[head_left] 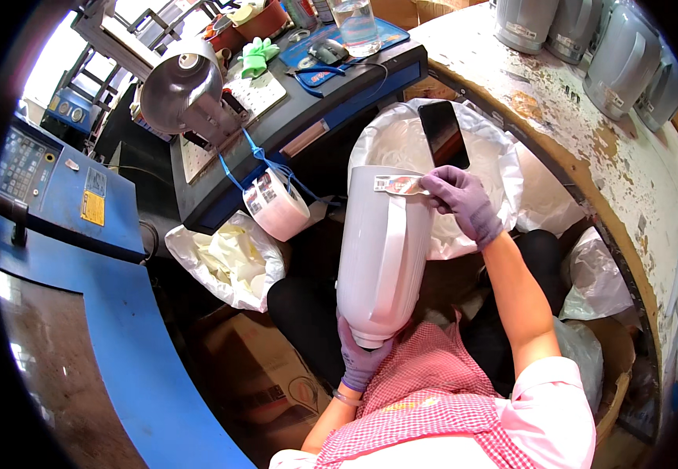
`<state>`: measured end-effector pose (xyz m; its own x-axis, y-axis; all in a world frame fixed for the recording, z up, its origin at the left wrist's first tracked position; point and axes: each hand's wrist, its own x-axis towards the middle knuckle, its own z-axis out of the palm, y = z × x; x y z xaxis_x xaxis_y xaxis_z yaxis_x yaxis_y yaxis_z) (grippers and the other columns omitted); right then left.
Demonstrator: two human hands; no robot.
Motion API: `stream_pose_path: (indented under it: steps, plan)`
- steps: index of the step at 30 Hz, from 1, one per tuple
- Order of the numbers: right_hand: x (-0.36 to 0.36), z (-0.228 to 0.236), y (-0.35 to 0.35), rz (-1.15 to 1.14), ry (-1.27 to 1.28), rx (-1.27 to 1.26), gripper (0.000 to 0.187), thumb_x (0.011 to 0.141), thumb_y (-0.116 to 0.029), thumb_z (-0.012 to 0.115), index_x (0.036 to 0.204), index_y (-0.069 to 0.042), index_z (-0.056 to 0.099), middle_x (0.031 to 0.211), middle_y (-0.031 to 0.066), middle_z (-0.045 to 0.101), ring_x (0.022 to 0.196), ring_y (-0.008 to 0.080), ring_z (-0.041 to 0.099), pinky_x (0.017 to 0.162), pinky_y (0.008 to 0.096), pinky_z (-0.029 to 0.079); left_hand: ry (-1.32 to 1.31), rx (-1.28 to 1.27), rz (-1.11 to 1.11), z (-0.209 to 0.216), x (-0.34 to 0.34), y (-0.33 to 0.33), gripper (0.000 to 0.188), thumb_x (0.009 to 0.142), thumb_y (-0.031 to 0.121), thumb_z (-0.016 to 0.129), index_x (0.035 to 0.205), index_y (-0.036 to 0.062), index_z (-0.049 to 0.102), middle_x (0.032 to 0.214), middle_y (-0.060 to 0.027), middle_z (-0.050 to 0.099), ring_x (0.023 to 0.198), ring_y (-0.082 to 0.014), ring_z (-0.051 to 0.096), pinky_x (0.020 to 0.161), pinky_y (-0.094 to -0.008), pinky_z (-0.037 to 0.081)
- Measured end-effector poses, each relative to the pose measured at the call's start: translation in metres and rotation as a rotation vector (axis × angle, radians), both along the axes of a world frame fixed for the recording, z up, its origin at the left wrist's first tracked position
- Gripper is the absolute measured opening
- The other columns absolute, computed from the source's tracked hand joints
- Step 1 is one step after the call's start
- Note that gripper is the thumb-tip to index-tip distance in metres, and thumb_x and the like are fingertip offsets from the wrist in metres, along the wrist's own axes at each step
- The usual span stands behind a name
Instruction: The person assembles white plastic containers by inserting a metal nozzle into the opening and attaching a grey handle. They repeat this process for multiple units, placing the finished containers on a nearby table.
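We hold a grey jug (370,258) in the middle of our view, over our lap, its wide end toward twelve o'clock and its narrow neck toward six. Taking the jug as the dial's centre, our gloved left hand (361,356) is at six, clamped around the neck end. Our gloved right hand (464,203) is at two, thumb and fingers pinched together on the right end of a printed label (396,184), which lies across the jug near its wide end, just above the handle (394,250); we cannot tell whether it is stuck down. At ten hangs a label roll (284,211) on blue cord; at nine sits a white bag (186,238) of pale scraps; at one lies a dark phone (444,134).
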<state>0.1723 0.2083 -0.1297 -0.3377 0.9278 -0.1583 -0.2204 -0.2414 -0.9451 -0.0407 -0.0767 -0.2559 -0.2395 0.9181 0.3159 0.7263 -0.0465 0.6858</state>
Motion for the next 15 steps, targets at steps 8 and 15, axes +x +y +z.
stream_pose_path:
  steps: [8, 15]
  plan:
    - [0.046, 0.046, 0.01, -0.097, -0.294, 0.439, 0.011, 0.096, -0.014, 0.066, 0.097, -0.004, 0.061, 0.079, -0.0008, 0.06, 0.066, 0.0053, 0.056, 0.058, 0.0219, 0.046, -0.048, 0.025, -0.035, 0.009, 0.003, 0.003, 0.123, 0.069, 0.024, 0.088, 0.156, 0.0072, 0.003, 0.141, -0.0278, 0.046, 0.125, -0.0402, 0.055, 0.101, -0.048, 0.047]
    - [-0.002, 0.019, -0.002, 0.105, -0.085, 0.166, 0.02, 0.098, -0.021, 0.066, 0.101, -0.003, 0.062, 0.079, -0.0015, 0.06, 0.065, 0.0039, 0.055, 0.056, 0.0198, 0.046, -0.006, 0.009, -0.002, -0.004, 0.001, -0.001, 0.124, 0.068, 0.027, 0.09, 0.156, 0.0055, 0.004, 0.142, -0.0268, 0.045, 0.125, -0.0388, 0.054, 0.1, -0.0474, 0.048]
